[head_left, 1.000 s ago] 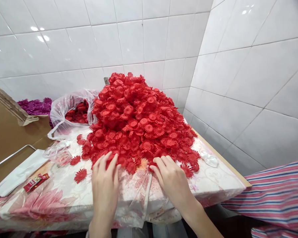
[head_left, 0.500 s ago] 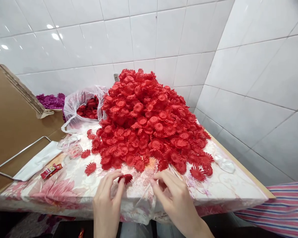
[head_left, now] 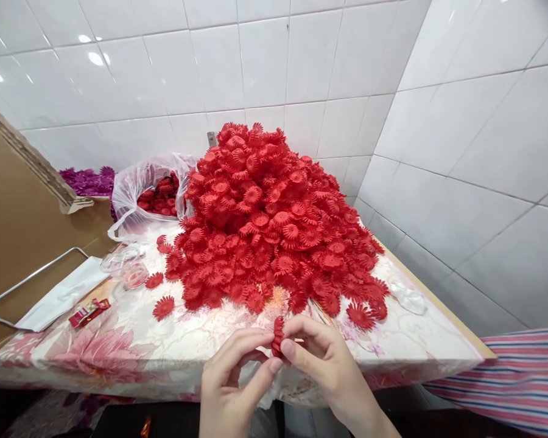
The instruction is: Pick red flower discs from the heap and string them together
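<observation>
A tall heap of red plastic flower pieces [head_left: 269, 219] covers the far half of a table with a floral cloth [head_left: 119, 347]. At the table's near edge my left hand [head_left: 232, 383] and my right hand [head_left: 324, 365] meet, fingertips pinched together on a small stack of red flower pieces [head_left: 278, 336] held edge-on between them. A loose red flower piece [head_left: 163, 307] lies on the cloth to the left of the heap.
A clear plastic bag [head_left: 141, 194] of red pieces sits behind-left of the heap, with purple pieces [head_left: 87, 180] beyond. A cardboard box [head_left: 22, 225] stands at left beside a white paper [head_left: 64, 295] and a red wrapper [head_left: 89, 312]. Tiled walls close the back and right. Striped fabric [head_left: 506, 383] hangs at lower right.
My hands left the foot of the heap, each taking red flower pieces, and came together near the table's front edge with the pieces pressed into one stack.
</observation>
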Available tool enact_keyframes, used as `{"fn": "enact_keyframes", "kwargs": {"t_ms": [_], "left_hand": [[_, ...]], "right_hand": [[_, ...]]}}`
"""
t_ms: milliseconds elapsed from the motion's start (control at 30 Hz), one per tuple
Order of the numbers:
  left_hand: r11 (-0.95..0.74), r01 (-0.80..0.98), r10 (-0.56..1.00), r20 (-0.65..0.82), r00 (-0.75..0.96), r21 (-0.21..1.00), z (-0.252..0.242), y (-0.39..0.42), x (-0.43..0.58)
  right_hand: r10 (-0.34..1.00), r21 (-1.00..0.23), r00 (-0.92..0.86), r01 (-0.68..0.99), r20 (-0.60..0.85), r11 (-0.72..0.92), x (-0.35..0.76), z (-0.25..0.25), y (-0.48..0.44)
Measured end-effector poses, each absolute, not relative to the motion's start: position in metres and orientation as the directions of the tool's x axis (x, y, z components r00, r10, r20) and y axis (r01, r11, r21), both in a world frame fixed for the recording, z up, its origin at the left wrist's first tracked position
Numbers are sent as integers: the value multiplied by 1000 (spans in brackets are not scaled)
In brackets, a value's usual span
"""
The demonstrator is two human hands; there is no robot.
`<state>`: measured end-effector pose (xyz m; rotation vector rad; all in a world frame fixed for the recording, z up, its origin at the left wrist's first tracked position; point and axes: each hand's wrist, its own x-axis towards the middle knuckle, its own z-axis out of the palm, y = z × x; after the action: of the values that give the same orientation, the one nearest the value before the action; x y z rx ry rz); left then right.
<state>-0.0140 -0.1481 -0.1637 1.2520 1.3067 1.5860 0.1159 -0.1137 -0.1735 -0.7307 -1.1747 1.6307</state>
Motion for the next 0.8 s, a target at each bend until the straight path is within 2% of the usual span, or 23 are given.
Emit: {"fn": "enact_keyframes", "kwargs": {"t_ms": [133, 233, 467, 667, 733, 800], "left_hand": [[-216, 10, 938, 211, -277, 976, -161, -150, -11], [-218, -7, 934, 206, -293, 976, -159, -151, -9], [-100, 29, 907, 103, -409, 995, -166, -145, -15], [-30, 175, 865, 113, -489, 984, -179, -126, -42], [8, 269, 867, 127, -482, 963, -182, -123, -45], [21, 399, 838, 201, -507, 917, -184, -123, -42]], "right_hand": [[925, -922, -380, -363, 11, -138, 118, -173, -115], [923, -933, -385, -337, 13, -127, 119, -171, -118], [899, -999, -437, -41, 38, 23, 118, -166, -119], [895, -993, -445, 94, 22, 71, 113, -174, -115], [903, -988, -430, 136, 12, 78, 110, -177, -114], [908, -984, -418, 160, 7, 82, 109, -178, -113]]}}
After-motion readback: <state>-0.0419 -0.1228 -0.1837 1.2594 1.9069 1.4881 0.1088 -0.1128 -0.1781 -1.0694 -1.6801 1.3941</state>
